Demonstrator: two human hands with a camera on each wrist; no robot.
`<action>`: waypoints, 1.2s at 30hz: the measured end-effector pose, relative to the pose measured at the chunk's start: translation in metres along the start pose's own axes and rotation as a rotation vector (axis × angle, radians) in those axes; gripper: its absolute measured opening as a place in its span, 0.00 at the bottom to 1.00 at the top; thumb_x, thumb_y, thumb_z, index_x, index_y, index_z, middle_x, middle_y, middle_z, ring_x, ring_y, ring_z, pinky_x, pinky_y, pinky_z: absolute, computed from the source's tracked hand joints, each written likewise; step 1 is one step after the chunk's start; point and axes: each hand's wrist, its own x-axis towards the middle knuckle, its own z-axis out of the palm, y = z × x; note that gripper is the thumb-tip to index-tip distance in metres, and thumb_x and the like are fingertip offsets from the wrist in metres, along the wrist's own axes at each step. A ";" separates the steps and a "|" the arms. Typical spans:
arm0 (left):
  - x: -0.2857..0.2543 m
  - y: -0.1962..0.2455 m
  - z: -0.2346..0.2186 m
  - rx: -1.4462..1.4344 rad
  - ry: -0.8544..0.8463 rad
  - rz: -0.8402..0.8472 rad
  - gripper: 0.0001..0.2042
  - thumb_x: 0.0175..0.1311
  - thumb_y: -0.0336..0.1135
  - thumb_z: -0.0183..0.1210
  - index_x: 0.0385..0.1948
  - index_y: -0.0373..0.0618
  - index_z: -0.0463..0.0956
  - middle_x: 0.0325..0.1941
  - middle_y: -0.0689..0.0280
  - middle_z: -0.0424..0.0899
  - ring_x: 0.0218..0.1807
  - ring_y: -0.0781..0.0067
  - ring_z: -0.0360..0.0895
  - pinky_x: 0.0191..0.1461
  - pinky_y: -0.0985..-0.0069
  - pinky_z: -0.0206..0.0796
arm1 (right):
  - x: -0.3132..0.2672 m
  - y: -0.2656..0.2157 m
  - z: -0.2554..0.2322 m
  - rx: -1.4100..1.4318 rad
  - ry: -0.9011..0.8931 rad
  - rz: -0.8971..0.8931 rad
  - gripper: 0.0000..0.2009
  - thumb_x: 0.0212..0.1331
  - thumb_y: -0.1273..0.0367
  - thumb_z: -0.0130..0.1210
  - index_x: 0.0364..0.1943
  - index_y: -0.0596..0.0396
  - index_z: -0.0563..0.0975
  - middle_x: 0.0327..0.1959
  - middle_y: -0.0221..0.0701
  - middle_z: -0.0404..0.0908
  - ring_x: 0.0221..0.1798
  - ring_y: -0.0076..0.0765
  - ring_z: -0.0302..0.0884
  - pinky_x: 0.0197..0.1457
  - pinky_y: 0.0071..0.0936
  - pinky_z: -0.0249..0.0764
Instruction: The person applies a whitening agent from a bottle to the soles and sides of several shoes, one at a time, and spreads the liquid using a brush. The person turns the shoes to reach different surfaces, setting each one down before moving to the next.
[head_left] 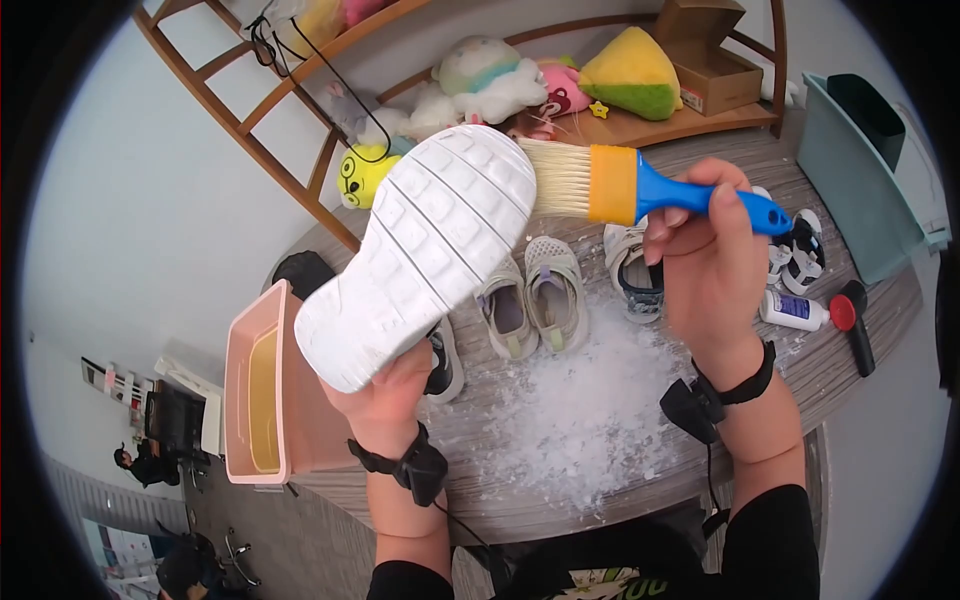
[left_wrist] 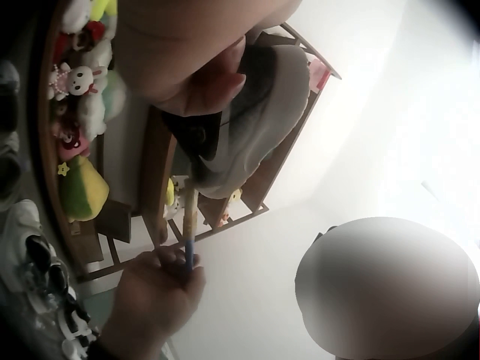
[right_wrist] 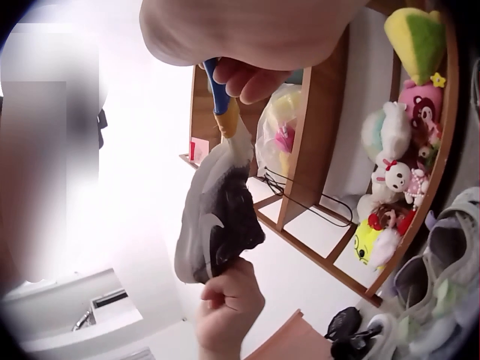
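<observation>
My left hand [head_left: 385, 395] grips a sneaker [head_left: 430, 240] near the heel and holds it up over the table, its white grooved sole turned toward the head camera. The dark upper [right_wrist: 232, 217] with a pale swoosh-like mark shows in the right wrist view. In my right hand [head_left: 715, 265] is a flat paintbrush [head_left: 615, 183] with a blue handle and yellow band, pinched between thumb and fingers. Its cream bristles [head_left: 560, 178] meet the sole's edge at the toe. The left fingers are partly hidden behind the shoe in the head view.
White flakes [head_left: 590, 410] lie scattered over the wood-grain table. Behind them stand a pair of pale shoes [head_left: 555, 300] and other shoes. A pink basin [head_left: 285, 385] is at left; a white bottle [head_left: 795, 311] and grey-green bin [head_left: 860, 190] at right. A shelf [head_left: 730, 118] holds plush toys.
</observation>
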 end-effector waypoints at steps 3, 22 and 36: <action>0.009 -0.021 0.031 0.485 0.694 0.373 0.23 0.72 0.46 0.50 0.53 0.33 0.73 0.51 0.55 0.82 0.34 0.72 0.78 0.42 0.78 0.71 | 0.009 -0.005 -0.007 -0.052 0.036 -0.037 0.15 0.74 0.61 0.49 0.50 0.60 0.73 0.32 0.32 0.77 0.35 0.28 0.77 0.33 0.24 0.76; -0.028 -0.001 0.018 2.497 0.162 0.468 0.07 0.56 0.22 0.61 0.36 0.39 0.79 0.33 0.57 0.80 0.37 0.52 0.79 0.40 0.64 0.70 | -0.006 -0.037 0.001 -0.881 -0.305 -0.632 0.19 0.70 0.57 0.53 0.45 0.63 0.77 0.37 0.43 0.78 0.37 0.37 0.76 0.37 0.28 0.71; -0.110 0.027 -0.070 2.715 0.476 0.075 0.04 0.60 0.29 0.59 0.33 0.40 0.79 0.31 0.54 0.80 0.34 0.49 0.79 0.37 0.60 0.71 | -0.020 -0.043 0.013 -0.896 -0.317 -0.560 0.21 0.68 0.54 0.57 0.44 0.63 0.77 0.37 0.40 0.80 0.33 0.32 0.75 0.36 0.25 0.71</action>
